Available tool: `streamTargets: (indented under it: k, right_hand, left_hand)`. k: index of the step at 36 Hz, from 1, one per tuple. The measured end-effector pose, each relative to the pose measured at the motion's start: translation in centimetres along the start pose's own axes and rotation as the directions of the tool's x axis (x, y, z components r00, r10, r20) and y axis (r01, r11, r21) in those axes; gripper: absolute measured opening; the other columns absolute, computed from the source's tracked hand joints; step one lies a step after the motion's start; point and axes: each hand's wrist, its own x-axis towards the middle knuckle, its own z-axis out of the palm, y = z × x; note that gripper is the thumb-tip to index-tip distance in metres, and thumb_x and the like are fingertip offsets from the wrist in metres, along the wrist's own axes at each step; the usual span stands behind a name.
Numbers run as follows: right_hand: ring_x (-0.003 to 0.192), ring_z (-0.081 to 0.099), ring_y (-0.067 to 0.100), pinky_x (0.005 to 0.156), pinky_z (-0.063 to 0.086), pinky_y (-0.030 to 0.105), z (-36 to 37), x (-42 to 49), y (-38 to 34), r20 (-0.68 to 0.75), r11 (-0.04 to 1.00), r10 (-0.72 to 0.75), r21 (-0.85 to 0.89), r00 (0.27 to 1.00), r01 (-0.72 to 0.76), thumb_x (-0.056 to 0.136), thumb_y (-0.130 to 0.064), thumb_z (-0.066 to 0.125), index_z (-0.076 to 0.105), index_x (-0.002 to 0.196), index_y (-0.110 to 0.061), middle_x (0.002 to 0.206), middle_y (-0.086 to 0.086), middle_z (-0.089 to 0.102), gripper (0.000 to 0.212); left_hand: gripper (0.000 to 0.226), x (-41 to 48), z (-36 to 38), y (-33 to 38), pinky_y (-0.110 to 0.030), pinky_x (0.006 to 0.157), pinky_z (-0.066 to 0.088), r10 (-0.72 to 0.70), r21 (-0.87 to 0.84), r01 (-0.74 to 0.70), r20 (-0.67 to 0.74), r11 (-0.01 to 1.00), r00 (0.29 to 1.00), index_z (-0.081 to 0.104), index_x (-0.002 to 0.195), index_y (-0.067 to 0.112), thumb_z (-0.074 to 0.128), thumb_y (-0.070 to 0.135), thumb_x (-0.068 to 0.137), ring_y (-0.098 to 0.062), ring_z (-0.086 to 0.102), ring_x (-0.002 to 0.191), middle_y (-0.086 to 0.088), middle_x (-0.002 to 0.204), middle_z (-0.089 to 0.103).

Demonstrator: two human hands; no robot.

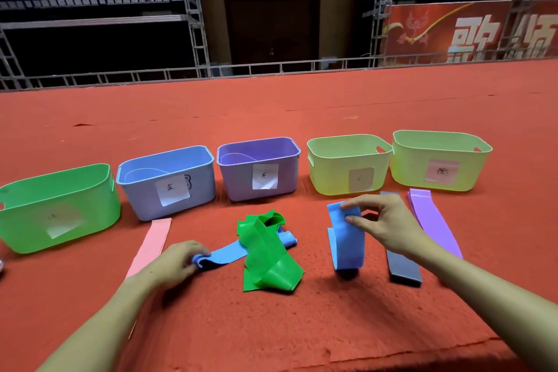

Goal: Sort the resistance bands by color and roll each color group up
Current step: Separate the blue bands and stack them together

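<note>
**Blue bands: one lifted, one still pinned under green**

Right hand (381, 226): thumb and fingertips pinched on the top edge of a blue band (345, 235), which hangs folded, its lower end looking just clear of the carpet. Left hand (178, 261): fingers curled onto the near end of a second blue band (225, 254) lying flat; its far end runs under the crumpled green bands (267, 251) and shows again past them.

How I'd do it:
- Draw the left band out low and slow along the carpet. It's stretchy, so a fast tug will load it and drag or flip the green heap.
- If green rides along, stop and lift green off first.
- Lay both blues edge to edge, ends flush, before rolling. A skewed start gives a coned roll.
- Roll tight from one short end, keep thumb pressure on.

Outward: pink band (151, 246) flat, left of the left hand, partly hidden by the forearm. Dark grey band (403, 263) flat just right of the lifted blue, partly behind the right hand. Purple bands (431, 220) stacked beyond that. These three colours look separated; none rolled yet.

Five labelled bins in a row behind: green bin (60, 208), blue bin (167, 181), purple bin (259, 169), two pale yellow-green bins (347, 163) (439, 160). Label writing too small to read reliably.

Surface: red carpet (271, 112), seams and wrinkles showing, some grip likely. Room: dark hall, metal truss and tiered seating behind, a door in the middle, red banner at right.
</note>
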Motion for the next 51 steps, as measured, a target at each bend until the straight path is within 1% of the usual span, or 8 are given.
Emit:
streamTargets:
  k: [8, 14, 20, 27, 30, 35, 46, 51]
  right_hand:
    - [0.078, 0.062, 0.005, 0.064, 0.049, 0.017, -0.2, 0.2, 0.1, -0.062, 0.994, -0.059, 0.084, 0.996, 0.064, 0.076, 0.011, 0.071, 0.075, 0.075, -0.042, 0.094, 0.002, 0.067, 0.053]
    - [0.079, 0.065, 0.014, 0.065, 0.052, 0.026, -0.4, 0.7, 0.3, -0.086, 0.993, -0.076, 0.080, 0.993, 0.083, 0.076, 0.006, 0.073, 0.075, 0.080, -0.035, 0.088, -0.004, 0.068, 0.042]
    - [0.077, 0.065, 0.009, 0.067, 0.051, 0.022, -1.2, 2.2, 0.0, -0.127, 0.994, -0.097, 0.046, 0.987, 0.104, 0.077, 0.004, 0.074, 0.075, 0.083, -0.020, 0.082, -0.008, 0.070, 0.025]
    - [0.071, 0.065, 0.002, 0.064, 0.049, 0.017, -2.4, 5.6, -0.7, -0.151, 0.990, -0.110, 0.069, 0.982, 0.122, 0.080, 0.005, 0.070, 0.077, 0.085, -0.015, 0.078, -0.014, 0.072, 0.022]
    - [0.075, 0.066, -0.001, 0.068, 0.050, 0.014, -3.1, 7.3, -1.3, -0.169, 0.988, -0.130, 0.064, 0.977, 0.142, 0.080, 0.006, 0.070, 0.077, 0.085, -0.015, 0.077, -0.020, 0.072, 0.022]
    - [0.073, 0.064, -0.005, 0.068, 0.048, 0.010, -3.9, 9.6, -2.1, -0.213, 0.977, -0.200, 0.033, 0.956, 0.211, 0.077, 0.011, 0.070, 0.076, 0.087, -0.007, 0.075, -0.025, 0.070, 0.022]
    - [0.072, 0.065, -0.003, 0.071, 0.051, 0.014, -5.0, 10.6, -3.8, -0.236, 0.976, -0.201, 0.040, 0.951, 0.216, 0.075, 0.017, 0.066, 0.072, 0.078, -0.028, 0.074, -0.022, 0.071, 0.046]
    - [0.070, 0.065, -0.006, 0.070, 0.051, 0.011, -5.2, 10.2, -6.1, -0.257, 0.965, -0.172, 0.149, 0.951, 0.215, 0.076, 0.019, 0.064, 0.072, 0.083, -0.023, 0.069, -0.022, 0.070, 0.043]
  left_hand:
    - [0.033, 0.4, -0.5, 3.3, -0.033, 0.079, 0.050, -0.159, -0.279, 0.077, -0.284, 0.957, 0.946, 0.049, 0.101, 0.033, 0.051, 0.001, 0.091, -0.019, 0.064, 0.078, 0.003, 0.091, 0.066]
    - [0.032, 2.1, -1.7, 6.4, -0.019, 0.059, 0.036, -0.142, -0.250, 0.056, -0.341, 0.967, 0.929, 0.045, 0.095, 0.022, 0.055, -0.005, 0.081, -0.024, 0.050, 0.065, -0.005, 0.079, 0.064]
    - [0.024, 4.2, -4.2, 8.2, -0.029, 0.063, 0.043, -0.133, -0.396, -0.055, -0.432, 0.916, 0.892, 0.060, 0.077, 0.021, 0.064, -0.001, 0.085, -0.007, 0.049, 0.059, 0.004, 0.066, 0.062]
    - [0.022, 7.7, -10.2, 11.2, -0.007, 0.053, 0.039, -0.272, -0.577, -0.181, -0.609, 0.797, 0.745, 0.062, 0.080, 0.009, 0.056, -0.011, 0.087, 0.006, 0.049, 0.051, 0.002, 0.064, 0.057]
    - [0.027, 9.8, -13.5, 11.6, -0.017, 0.055, 0.044, -0.316, -0.607, -0.226, -0.652, 0.762, 0.689, 0.061, 0.078, 0.014, 0.055, -0.010, 0.088, -0.016, 0.053, 0.066, -0.003, 0.067, 0.059]
    - [0.021, 12.1, -18.9, 13.1, -0.028, 0.059, 0.042, -0.338, -0.589, -0.280, -0.722, 0.758, 0.604, 0.063, 0.080, 0.014, 0.055, -0.003, 0.090, -0.020, 0.050, 0.068, -0.010, 0.071, 0.059]
    - [0.013, 11.6, -20.0, 18.5, -0.016, 0.060, 0.044, -0.068, -0.420, -0.351, -0.716, 0.837, 0.695, 0.071, 0.079, 0.012, 0.064, 0.007, 0.090, 0.006, 0.051, 0.054, 0.018, 0.058, 0.064]
    - [0.014, 10.4, -18.3, 21.4, -0.019, 0.057, 0.049, -0.086, -0.569, -0.408, -0.650, 0.715, 0.755, 0.072, 0.086, 0.008, 0.063, -0.001, 0.088, -0.009, 0.055, 0.057, -0.007, 0.071, 0.068]
